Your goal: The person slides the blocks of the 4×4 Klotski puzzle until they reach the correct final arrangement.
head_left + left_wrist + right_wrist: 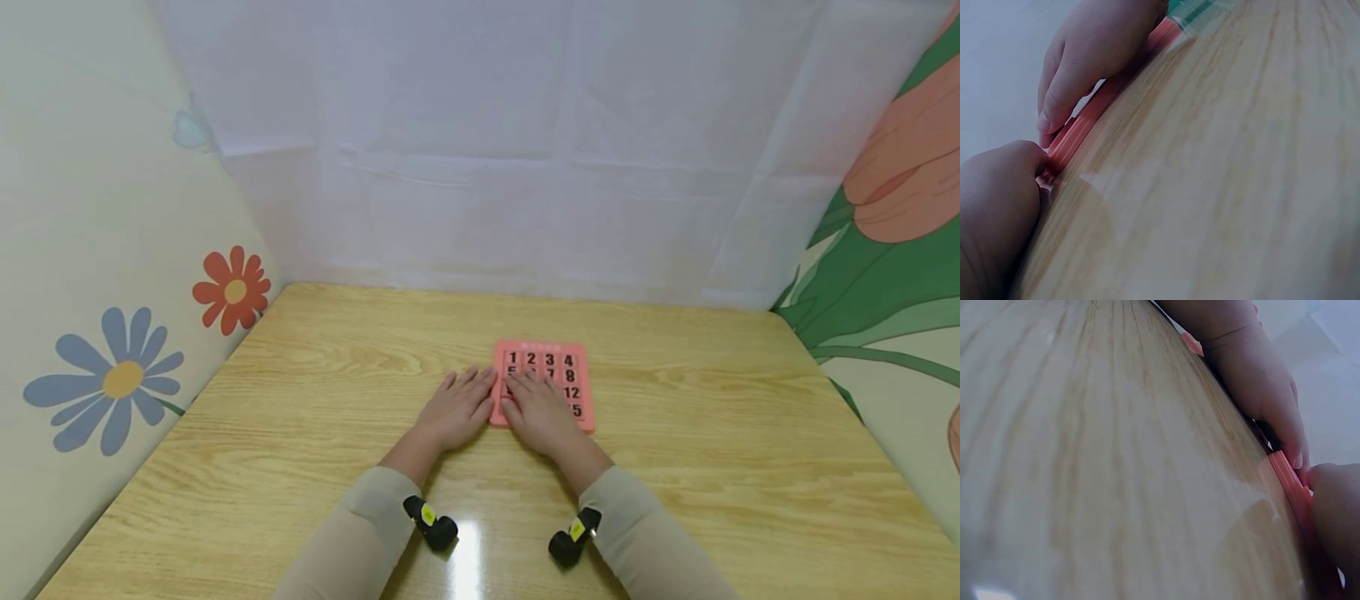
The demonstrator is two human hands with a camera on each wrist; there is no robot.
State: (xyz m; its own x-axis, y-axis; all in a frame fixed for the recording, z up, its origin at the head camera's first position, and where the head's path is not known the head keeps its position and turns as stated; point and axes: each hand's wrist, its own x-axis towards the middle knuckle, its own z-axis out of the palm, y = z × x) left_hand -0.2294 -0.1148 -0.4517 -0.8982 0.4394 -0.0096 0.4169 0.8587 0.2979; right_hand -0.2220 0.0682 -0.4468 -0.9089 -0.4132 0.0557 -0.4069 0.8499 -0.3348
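Note:
A pink sliding number puzzle lies flat on the table, black numerals on its square tiles. My right hand lies over its lower left part, fingers extended across the tiles, hiding several of them. Along the puzzle's left edge rests my left hand, palm down, fingers fairly straight and the thumb side at the frame. From the left wrist view, the puzzle's side shows low on the wood, with the left thumb at its near corner. In the right wrist view, the right thumb is close to the left thumb at the puzzle's edge.
The wood-grain table extends around the puzzle on all sides. A white cloth hangs behind it. Flower-printed panels stand at the left and right. Small black cameras are strapped to both sleeves.

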